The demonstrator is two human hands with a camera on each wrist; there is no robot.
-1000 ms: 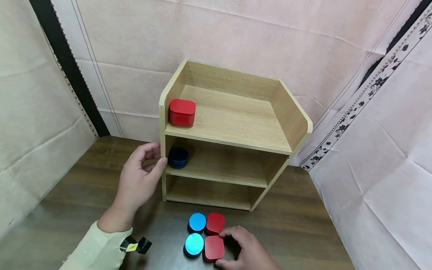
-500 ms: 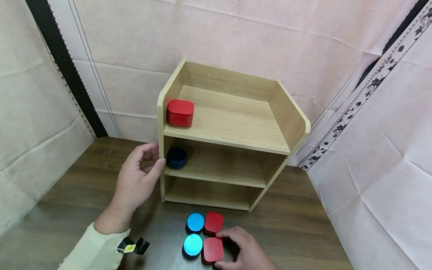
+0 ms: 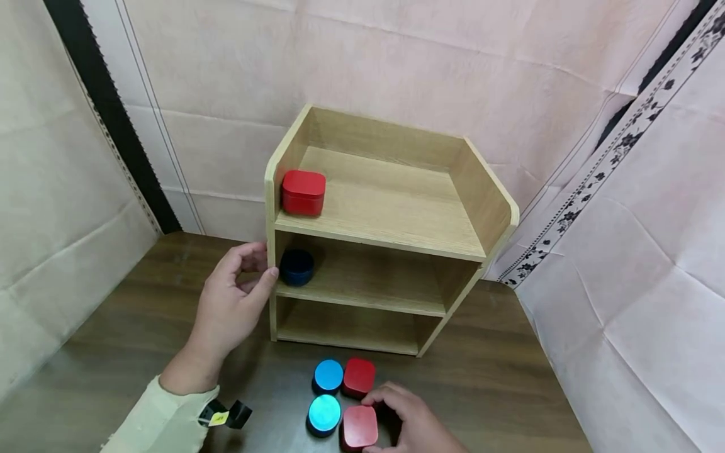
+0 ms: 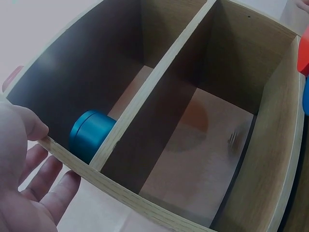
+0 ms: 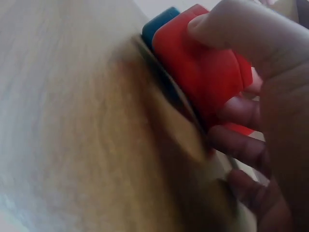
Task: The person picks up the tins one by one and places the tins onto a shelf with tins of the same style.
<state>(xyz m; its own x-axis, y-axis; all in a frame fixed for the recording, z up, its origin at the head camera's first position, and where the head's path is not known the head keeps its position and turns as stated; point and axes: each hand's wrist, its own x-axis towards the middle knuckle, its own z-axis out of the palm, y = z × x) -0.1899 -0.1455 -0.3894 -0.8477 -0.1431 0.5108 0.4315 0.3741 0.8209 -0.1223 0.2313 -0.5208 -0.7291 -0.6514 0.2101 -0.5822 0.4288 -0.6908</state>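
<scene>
Left hand (image 3: 231, 301) grips pale wooden shelf (image 3: 391, 204); in front, right hand (image 3: 415, 418) pinches red rounded-square box (image 3: 359, 426); lifting, seemingly unbegun, needs firmness.

Creased pale cloth walls (image 3: 396, 63), floral border (image 3: 600, 178) rightward; brown wood-grain tabletop (image 3: 487, 358).

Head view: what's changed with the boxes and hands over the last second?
The near red box has shifted away from the shelf and slightly right, widening its gap to the far red box; the right hand held it throughout. Whether it lifted is unclear. Unchanged: the left hand at the shelf's left side, the two blue-lidded tins, and the upper red box and dark blue tin on the shelf.
</scene>
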